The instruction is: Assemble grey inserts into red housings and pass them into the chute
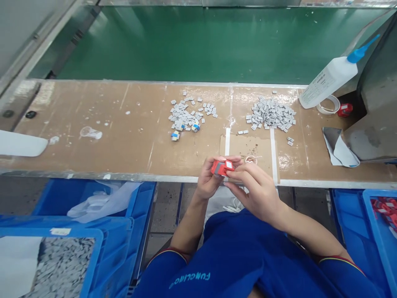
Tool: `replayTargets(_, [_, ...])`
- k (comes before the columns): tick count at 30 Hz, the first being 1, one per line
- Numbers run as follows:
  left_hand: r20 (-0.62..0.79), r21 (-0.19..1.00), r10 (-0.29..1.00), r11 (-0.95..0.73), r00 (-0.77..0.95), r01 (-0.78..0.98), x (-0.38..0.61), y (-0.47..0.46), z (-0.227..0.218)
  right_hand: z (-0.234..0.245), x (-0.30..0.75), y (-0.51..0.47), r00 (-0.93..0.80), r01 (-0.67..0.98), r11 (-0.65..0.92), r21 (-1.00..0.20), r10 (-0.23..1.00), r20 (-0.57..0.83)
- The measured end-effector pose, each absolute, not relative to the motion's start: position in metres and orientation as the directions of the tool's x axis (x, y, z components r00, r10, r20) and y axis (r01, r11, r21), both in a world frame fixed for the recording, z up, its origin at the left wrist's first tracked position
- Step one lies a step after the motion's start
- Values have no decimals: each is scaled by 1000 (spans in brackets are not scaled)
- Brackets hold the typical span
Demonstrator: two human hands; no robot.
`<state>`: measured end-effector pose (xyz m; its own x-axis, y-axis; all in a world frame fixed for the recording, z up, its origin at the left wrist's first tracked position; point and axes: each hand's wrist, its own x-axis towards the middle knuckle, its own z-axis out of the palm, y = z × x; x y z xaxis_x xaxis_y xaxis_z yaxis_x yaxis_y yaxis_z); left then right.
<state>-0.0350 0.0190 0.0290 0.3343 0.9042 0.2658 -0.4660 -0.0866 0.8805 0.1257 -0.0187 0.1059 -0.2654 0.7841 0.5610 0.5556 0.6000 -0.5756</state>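
My left hand (207, 179) is closed round a small red plastic part (221, 167) with a grey middle and a white label, held just above the near edge of the brown bench (124, 140). My right hand (256, 188) meets it from the right, its thumb and forefinger pinched at the part's white end. Whether a small piece sits between those fingertips I cannot make out. Two heaps of small grey pieces lie further back on the bench, one in the middle (189, 116) and one to the right (271, 115).
A white squeeze bottle (330, 78) with a blue nozzle leans at the back right beside a tape roll (328, 105). A green conveyor belt (201, 41) runs behind the bench. Blue bins stand below: grey pieces at left (62, 267), red parts at right (384, 209).
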Motion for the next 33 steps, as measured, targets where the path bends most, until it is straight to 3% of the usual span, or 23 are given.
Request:
replayTargets(5, [226,849,919,-23,324,-529,-28,20,31,112,125,-15,-245,542,600,-588,782,573])
replayTargets(11, [228,903,929,-90,291,-419,-34,24,29,114,119,-17,-228,748,529,-400,771,595])
replayTargets(13, [253,915,923,-131,290,-382,-39,26,32,112,120,-15,-232,769,506,-391,790,567])
replayTargets(19, [269,948,914,-195,304,-252,-51,30,50,108,129,-2,-272,678,487,-551,862,427])
replayTargets(27, [248,966,917,-210,314,-150,-60,29,53,101,134,1,-264,570,456,-684,890,373])
replayTargets(33, [183,933,963,-107,196,-343,-48,21,54,106,128,-4,-210,442,407,-799,913,349])
